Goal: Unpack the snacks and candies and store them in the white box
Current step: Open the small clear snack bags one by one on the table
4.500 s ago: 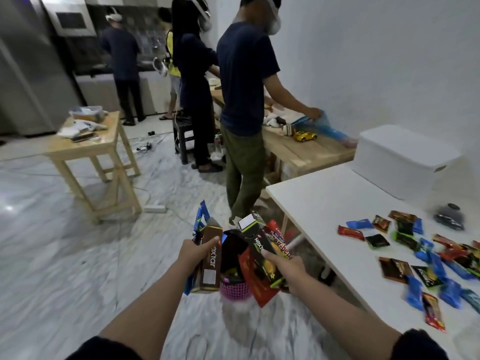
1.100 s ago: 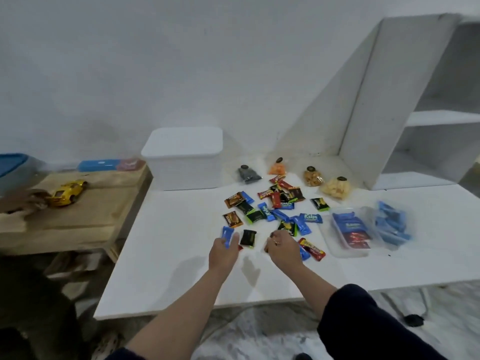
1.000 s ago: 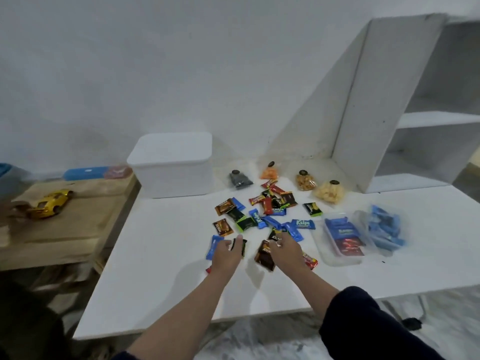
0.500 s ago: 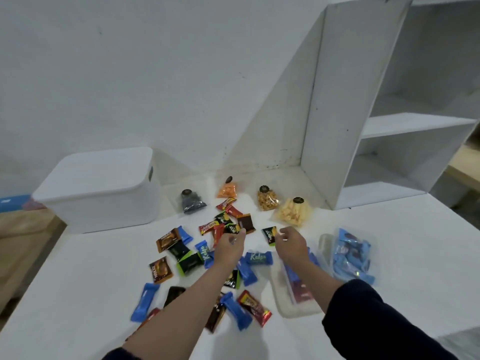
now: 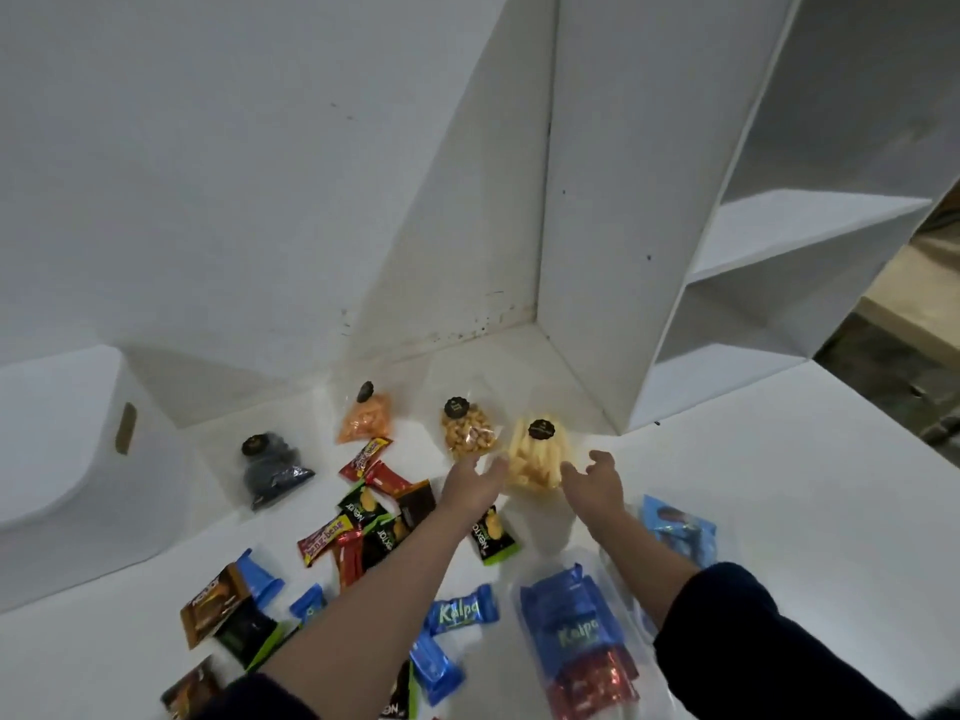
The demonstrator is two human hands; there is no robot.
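Observation:
My left hand (image 5: 471,485) and my right hand (image 5: 595,485) reach forward, one on each side of a clear bag of pale yellow sticks (image 5: 535,459). Both have spread, relaxed fingers and hold nothing; the left fingertips are at the bag's left edge. Beside it lie a bag of golden nuts (image 5: 467,431), an orange snack bag (image 5: 366,418) and a dark bag (image 5: 270,470). Several wrapped candies, such as a blue Kalpa bar (image 5: 460,610), are scattered on the white table (image 5: 779,485). The white box (image 5: 78,459) stands at the left with its lid on.
A white shelf unit (image 5: 649,226) stands on the table at the back right, against the wall. Clear packs of blue and red candies (image 5: 576,636) and another of blue ones (image 5: 675,527) lie near my right arm.
Both hands have moved forward from the scattered candies to the bag of yellow sticks. The view has come closer and swung right, so the white box is now at the left edge.

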